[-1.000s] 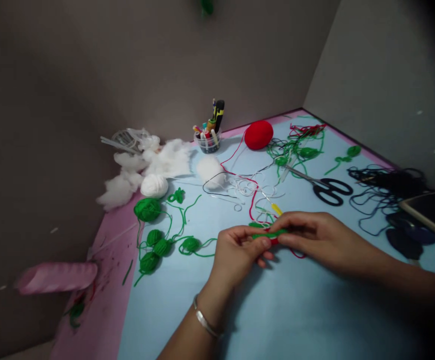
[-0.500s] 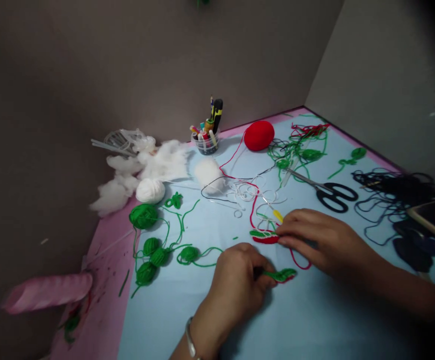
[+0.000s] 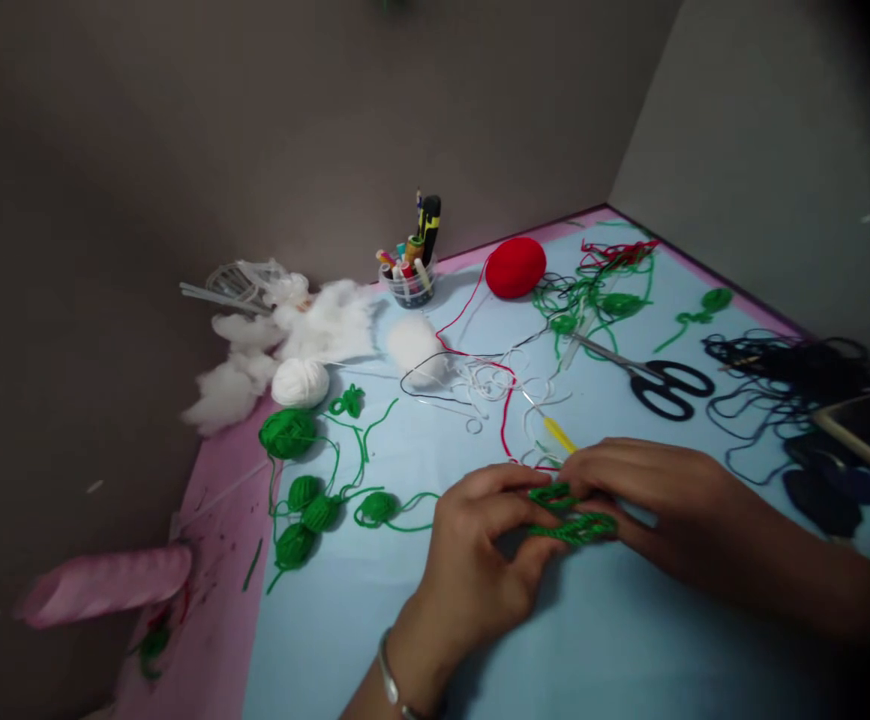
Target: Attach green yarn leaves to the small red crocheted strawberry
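Fingers of left hand (image 3: 484, 540) and right hand (image 3: 652, 495) clamped on green crochet strip (image 3: 574, 529) from either side; I'd keep pinch close, yellow crochet hook (image 3: 559, 434) just beyond strip.

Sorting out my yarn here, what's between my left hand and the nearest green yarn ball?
In the head view, a strand of green yarn runs from the green yarn ball toward your left hand.

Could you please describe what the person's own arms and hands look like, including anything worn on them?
The left hand and right hand are bare, with no gloves, and no sleeves show on either arm. The left wrist wears a thin silver bangle; nothing shows on the right wrist.
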A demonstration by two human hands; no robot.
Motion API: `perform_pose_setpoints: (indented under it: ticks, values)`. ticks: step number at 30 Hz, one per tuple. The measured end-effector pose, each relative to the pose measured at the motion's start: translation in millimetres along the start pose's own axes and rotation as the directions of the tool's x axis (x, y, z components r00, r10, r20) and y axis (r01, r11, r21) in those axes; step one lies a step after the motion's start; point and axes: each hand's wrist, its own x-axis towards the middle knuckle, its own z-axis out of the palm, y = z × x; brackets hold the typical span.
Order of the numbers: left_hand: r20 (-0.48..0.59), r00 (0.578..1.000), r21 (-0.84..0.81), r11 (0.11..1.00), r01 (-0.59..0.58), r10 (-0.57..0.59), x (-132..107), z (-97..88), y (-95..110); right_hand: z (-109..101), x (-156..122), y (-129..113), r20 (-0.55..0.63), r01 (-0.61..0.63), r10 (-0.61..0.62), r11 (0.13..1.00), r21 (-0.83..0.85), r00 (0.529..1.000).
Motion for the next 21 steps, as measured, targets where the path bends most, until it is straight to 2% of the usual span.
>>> perform_pose_setpoints:
  ticks: [3, 6, 8, 11, 18, 21]
  values:
    - [-0.048, 0.990, 0.076, 0.989, -0.128, 0.131, 0, 0.1, 1, -10, 5, -6, -0.031, 0.042, -0.042, 0.999, 0.010, 0.999]
    - [-0.035, 0.963, 0.167, 0.951, -0.259, 0.269, 1, -0.8, -1, -17, 10, -11, -0.087, 0.077, -0.074, 0.996, 0.033, 0.993]
    - [-0.024, 0.949, 0.214, 0.929, -0.301, 0.314, 1, -0.7, -2, -19, 11, -13, -0.107, 0.087, -0.081, 0.995, 0.058, 0.991]
    - [-0.029, 0.954, 0.268, 0.922, -0.280, 0.299, 1, 0.2, -2, -17, 10, -13, -0.137, 0.086, -0.077, 0.995, 0.057, 0.988]
    - [-0.085, 0.960, 0.238, 0.941, -0.239, 0.265, -2, 0.2, 2, -11, 9, -10, -0.214, 0.095, -0.103, 0.994, -0.047, 0.971]
    - [-0.087, 0.964, 0.252, 0.942, -0.222, 0.250, -3, -0.3, 2, -12, 10, -12, -0.228, 0.078, -0.083, 0.996, -0.032, 0.970]
